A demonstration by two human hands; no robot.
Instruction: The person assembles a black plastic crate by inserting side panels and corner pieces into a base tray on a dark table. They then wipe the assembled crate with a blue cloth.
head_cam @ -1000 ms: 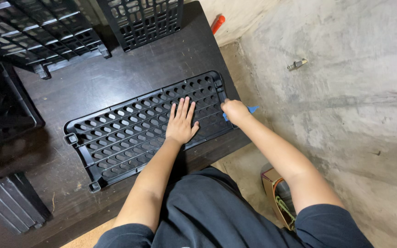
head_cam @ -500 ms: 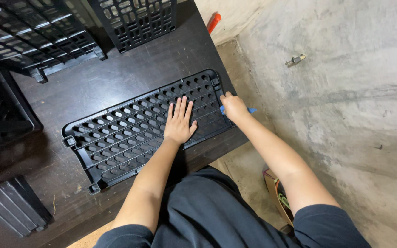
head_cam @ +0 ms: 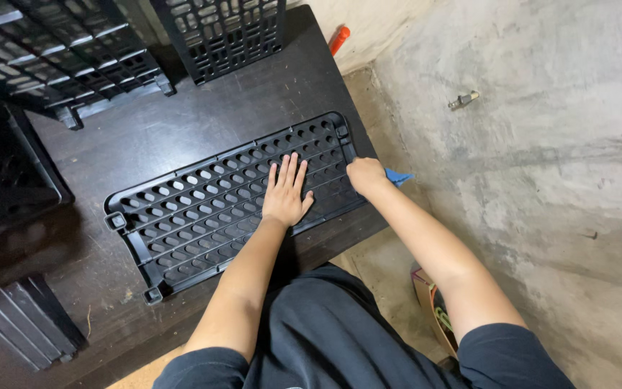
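- Head view: a black perforated plastic panel is lying flat on a dark wooden table, running slantwise with its right end close to the table's edge by the wall.
- The left hand is pressing flat on the panel, palm down, fingers stretched out and close together, gripping nothing.
- The right hand is sitting closed in a fist at the panel's right end, touching its rim; a small blue object is poking out past the knuckles, and the fist is apparently closing around it, though I cannot tell what kind of thing it is.
- Black lattice crates are standing at the far side of the table, well apart from the hands.
- An orange handle is leaning in the corner against the grey concrete wall.
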